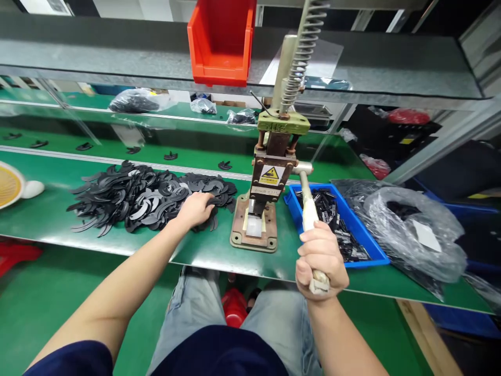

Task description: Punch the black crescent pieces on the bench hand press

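My right hand (323,256) is wrapped round the pale, tape-covered handle (309,209) of a hand press (273,162). The handle slants down toward me from the press's right side. My left hand (195,209) is at the right part of a heap of black curved pieces (144,201), its fingers bent together on one of them at the heap's edge; the fingertips are partly hidden. Between my hands stands the press's base plate (237,235), with a whitish translucent block (254,226) under the ram. A yellow warning label is stuck on the press front.
A blue tray (379,261) of small black parts stands right of the press, beside clear plastic bags (415,219). An orange-red bin (221,75) sits on the shelf above. Several black pieces lie along the green belt (203,151) behind. A white-and-yellow round object (11,185) is at far left.
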The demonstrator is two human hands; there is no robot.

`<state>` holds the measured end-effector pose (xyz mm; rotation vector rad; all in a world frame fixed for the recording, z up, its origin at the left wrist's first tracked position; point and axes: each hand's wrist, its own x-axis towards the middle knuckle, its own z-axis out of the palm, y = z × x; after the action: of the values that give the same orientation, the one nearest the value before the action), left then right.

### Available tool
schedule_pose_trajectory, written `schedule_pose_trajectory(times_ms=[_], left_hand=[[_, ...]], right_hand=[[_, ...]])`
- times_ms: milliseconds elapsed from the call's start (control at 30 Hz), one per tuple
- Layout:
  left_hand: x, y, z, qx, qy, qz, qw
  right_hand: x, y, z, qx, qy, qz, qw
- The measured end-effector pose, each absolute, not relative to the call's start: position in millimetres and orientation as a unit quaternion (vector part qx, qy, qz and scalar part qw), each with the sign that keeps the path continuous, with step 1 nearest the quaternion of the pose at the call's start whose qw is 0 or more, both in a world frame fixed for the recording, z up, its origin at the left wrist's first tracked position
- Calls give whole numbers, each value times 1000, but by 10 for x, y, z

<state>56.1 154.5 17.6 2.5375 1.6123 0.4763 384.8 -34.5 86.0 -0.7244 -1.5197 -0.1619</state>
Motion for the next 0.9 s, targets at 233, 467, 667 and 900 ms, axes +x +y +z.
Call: schedule_pose_trajectory(times_ms=[233,467,667,900], left_hand=[[618,1873,143,848,524,44,67],[625,1876,375,852,509,91,82],[724,1558,462,794,549,148,216],[1066,1349,353,716,512,265,394]], right_hand=[[3873,-375,845,-339,-683,-68,643],[3854,-341,888,-295,-688,-76,659],[3824,-338,893,-286,-683,-73,668],[3837,-357,875,-294,-688,-71,660]])
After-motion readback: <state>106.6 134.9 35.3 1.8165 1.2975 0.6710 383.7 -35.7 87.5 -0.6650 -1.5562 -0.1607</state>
